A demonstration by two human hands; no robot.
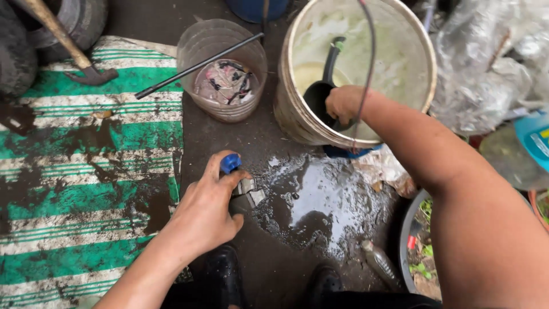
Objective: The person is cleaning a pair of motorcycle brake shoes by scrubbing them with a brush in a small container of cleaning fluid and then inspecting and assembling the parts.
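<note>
We are reaching our right hand (345, 103) into the pale bucket (297, 117), grip closing on a black ladle (321, 91) inside, while our left hand (207, 212) is clasping a blue-capped tool (231, 163) (above the wet floor (320, 200)).

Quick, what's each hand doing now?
Left hand: closed around a blue-capped bottle.
Right hand: closed on a black scoop inside the bucket.

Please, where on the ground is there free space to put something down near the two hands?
Free: the striped mat, left of the left hand, though muddy. Dark ground between the clear container and that hand is bare. Crowded: around the bucket with the right hand inside, the puddle, and the basin beside it.
</note>
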